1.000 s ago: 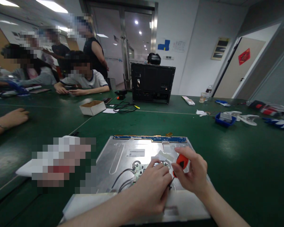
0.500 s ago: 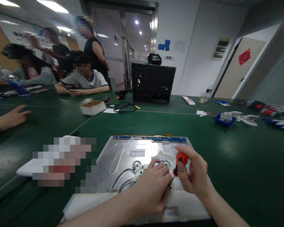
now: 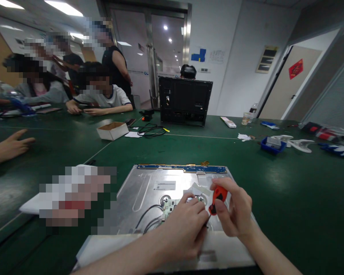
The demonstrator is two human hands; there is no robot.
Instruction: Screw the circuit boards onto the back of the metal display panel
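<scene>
A silvery metal panel [image 3: 143,191] lies flat before me, with a blue circuit strip [image 3: 206,168] along its far edge. My right hand [image 3: 236,208] grips a red and black screwdriver [image 3: 219,194], whose shaft slants down to the left toward the panel. Beside its tip, my left hand [image 3: 187,221] rests over a small green board [image 3: 169,206]; its fingers are curled and their tips are partly hidden. Black cables [image 3: 150,209] run from the board's left side. A white sheet [image 3: 109,244] covers the near part of the panel.
Left of the panel lies a white packet [image 3: 34,202], partly pixelated. Another person's hand [image 3: 11,147] is at the left edge. Farther off are a white box [image 3: 112,131], a coiled black cable [image 3: 151,131], an upright black frame [image 3: 186,101] and a blue tray [image 3: 272,145]. Several people are beyond.
The screwdriver handle has turned slightly between the fingers of my right hand. My left hand has hardly moved. The other person's hand at the left has shifted a little left.
</scene>
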